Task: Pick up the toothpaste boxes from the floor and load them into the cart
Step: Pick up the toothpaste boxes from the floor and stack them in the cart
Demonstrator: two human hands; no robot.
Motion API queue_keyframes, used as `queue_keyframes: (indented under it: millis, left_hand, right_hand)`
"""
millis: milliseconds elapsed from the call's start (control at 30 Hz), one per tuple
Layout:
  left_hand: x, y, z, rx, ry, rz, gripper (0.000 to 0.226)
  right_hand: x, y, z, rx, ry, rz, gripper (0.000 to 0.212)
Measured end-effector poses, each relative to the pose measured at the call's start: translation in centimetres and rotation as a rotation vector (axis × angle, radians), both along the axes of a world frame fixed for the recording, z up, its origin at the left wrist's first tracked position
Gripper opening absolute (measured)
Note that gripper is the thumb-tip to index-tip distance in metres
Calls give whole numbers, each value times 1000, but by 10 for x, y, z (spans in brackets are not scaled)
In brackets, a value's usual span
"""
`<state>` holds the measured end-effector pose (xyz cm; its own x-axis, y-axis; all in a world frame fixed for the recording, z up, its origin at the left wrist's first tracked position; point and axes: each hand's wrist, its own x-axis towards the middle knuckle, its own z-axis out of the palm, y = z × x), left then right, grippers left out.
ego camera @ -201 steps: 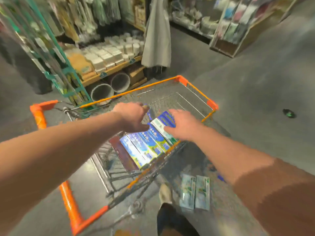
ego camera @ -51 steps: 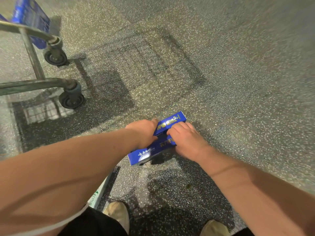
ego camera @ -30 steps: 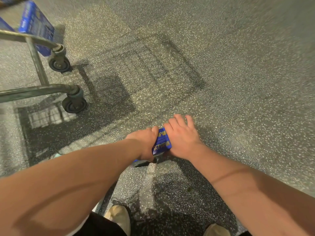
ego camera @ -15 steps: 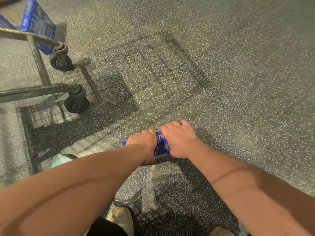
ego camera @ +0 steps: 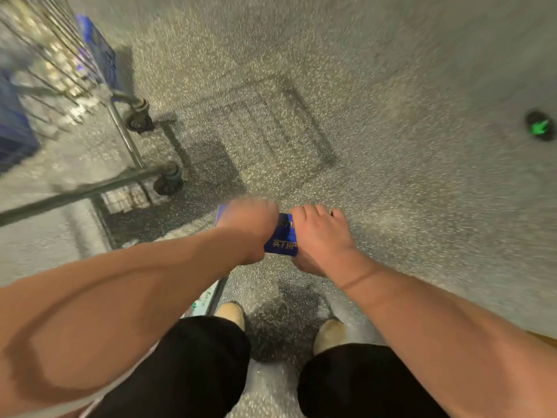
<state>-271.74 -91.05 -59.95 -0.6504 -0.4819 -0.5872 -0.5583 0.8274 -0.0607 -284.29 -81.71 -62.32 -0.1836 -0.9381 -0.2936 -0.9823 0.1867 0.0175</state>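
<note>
Dark blue toothpaste boxes [ego camera: 283, 236] with gold lettering are clamped between my two hands, lifted above the speckled floor. My left hand [ego camera: 250, 227] grips their left end and my right hand [ego camera: 319, 236] grips the right end. How many boxes are in the stack is hidden by the hands. The wire cart [ego camera: 60, 70] stands at the upper left, with blue boxes [ego camera: 99, 52] showing through its mesh. A pale green-and-white box [ego camera: 205, 297] lies on the floor under my left forearm, mostly hidden.
Two cart wheels [ego camera: 168, 182] and the lower frame bar [ego camera: 75, 191] sit left of my hands. My two feet in light shoes [ego camera: 232, 312] stand below. A small dark object with a green mark [ego camera: 539, 125] lies on the floor at far right.
The view has risen and tilted up: the cart basket and the green-marked object have come into view, and my legs show. Both hands stay clamped on the blue boxes, now off the floor.
</note>
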Motion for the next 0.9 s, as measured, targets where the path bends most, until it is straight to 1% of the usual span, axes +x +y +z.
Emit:
queue_keyframes:
  millis: [67, 133, 167, 267, 333, 400, 467, 600, 767, 900]
  left_hand:
    - [5, -1, 79, -5, 19, -23, 62]
    - [13, -1, 158, -12, 34, -63, 62]
    - [16, -2, 203, -30, 43, -91, 62]
    - [29, 1, 298, -42, 60, -138, 65]
    - [41, 7, 359, -71, 84, -183, 66]
    - [56, 13, 408, -92, 135, -216, 60]
    - [74, 24, 445, -109, 185, -206, 56]
    - [111, 47, 495, -172, 255, -176, 60]
    - [167, 71, 545, -223, 318, -161, 64]
    - [218, 84, 580, -271, 346, -176, 64]
  right_hand:
    - [6, 0, 82, 1, 1, -19, 19]
    - [14, 5, 164, 24, -13, -47, 19]
    - [19, 6, 212, 42, -10, -68, 22]
    - [37, 17, 307, 83, -3, -111, 52]
    - [52, 27, 369, 84, 17, -125, 57]
    - [66, 37, 418, 40, 21, -133, 57]
    - [81, 48, 457, 7, 61, -127, 58]
    - [119, 69, 510, -81, 91, -116, 61]
    - [171, 94, 561, -155, 113, -90, 57]
    - [216, 105, 590, -191, 121, -66, 59]
